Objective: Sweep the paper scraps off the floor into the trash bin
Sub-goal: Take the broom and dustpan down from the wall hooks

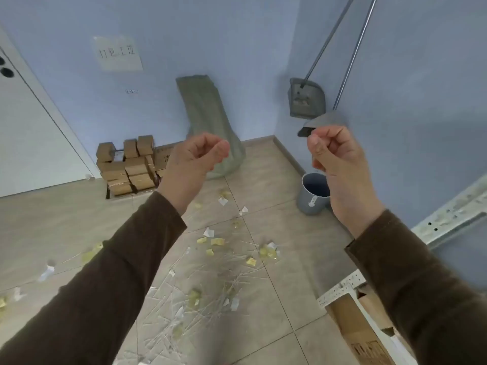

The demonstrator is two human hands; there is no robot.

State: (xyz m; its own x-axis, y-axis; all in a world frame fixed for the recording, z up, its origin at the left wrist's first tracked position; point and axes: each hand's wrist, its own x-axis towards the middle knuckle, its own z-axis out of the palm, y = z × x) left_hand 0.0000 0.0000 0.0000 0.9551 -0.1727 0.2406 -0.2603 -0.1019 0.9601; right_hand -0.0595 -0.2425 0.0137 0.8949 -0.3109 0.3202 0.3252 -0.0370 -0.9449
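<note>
Yellow and white paper scraps (216,242) lie scattered over the tiled floor, mixed with thin pale sticks (210,293). A grey trash bin (307,204) stands near the right wall, partly hidden by my right wrist. A grey dustpan (307,98) and a broom (325,121), both with long metal handles, lean in the corner. My left hand (195,162) and my right hand (337,159) are raised in front of me, fingers curled in toward the thumbs, with nothing visible in either. My right hand is just below the broom head.
A green sack (210,127) leans against the back wall beside stacked cardboard boxes (129,164). A white door (26,127) is at the left. A metal rack (448,214) and an open carton (363,335) stand at the right.
</note>
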